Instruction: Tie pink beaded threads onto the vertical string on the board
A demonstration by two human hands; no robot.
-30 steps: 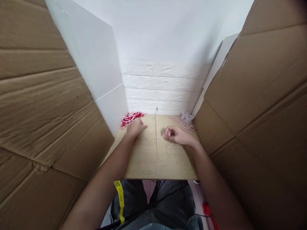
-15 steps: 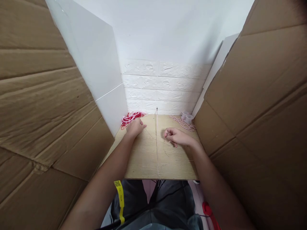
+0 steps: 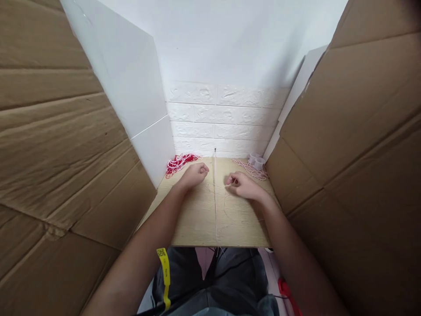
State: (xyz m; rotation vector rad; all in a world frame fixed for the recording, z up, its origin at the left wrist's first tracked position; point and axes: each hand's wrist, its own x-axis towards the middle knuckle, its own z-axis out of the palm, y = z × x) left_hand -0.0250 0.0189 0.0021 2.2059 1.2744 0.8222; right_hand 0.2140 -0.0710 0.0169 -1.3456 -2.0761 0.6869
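Note:
A pale cord (image 3: pixel 215 206) runs straight down the middle of the wooden board (image 3: pixel 192 219), from a small nail (image 3: pixel 215 149) at the wall to past the front edge. My left hand (image 3: pixel 195 174) is just left of the cord, its fingers closed in a pinch on a fine thread. To the right of the cord, my right hand (image 3: pixel 242 185) is curled, thumb and forefinger together on the thread. The thin thread (image 3: pixel 225 206) lies in slack loops across the cord and board. Its ends at my fingertips are too fine to see clearly.
Red and white cords (image 3: pixel 180 164) lie heaped at the back left corner. Pink cord (image 3: pixel 251 170) and small translucent rings (image 3: pixel 258 162) sit at the back right. Cardboard walls (image 3: pixel 66 153) enclose both sides, and a white brick-patterned wall (image 3: pixel 226 115) stands behind.
My left hand has moved right, closer to the cord. My right hand's lower fingers have curled in, and the thread, stretched between the hands before, now hangs in slack loops.

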